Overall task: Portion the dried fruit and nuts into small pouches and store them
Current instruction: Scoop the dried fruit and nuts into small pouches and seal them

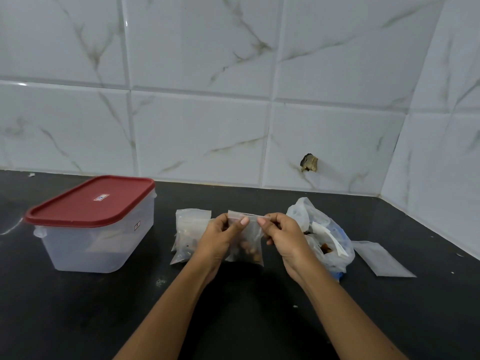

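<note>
Right of the red-lidded translucent plastic tub (91, 224), the left hand (220, 236) and right hand (281, 236) pinch a small clear floppy zip pouch (249, 242)'s top strip, nuts bunched at its bottom.

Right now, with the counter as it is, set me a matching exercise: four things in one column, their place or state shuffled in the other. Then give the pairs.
Things
1. box
2. bag
3. empty pouch
4. middle pouch

Place or state
A. top edge pinched by the left hand and right hand
B. lies flat at the far right
C. stands at the left, red lid on
D. crumpled, just right of the hands

Pairs: 1-C, 2-D, 3-B, 4-A
</note>
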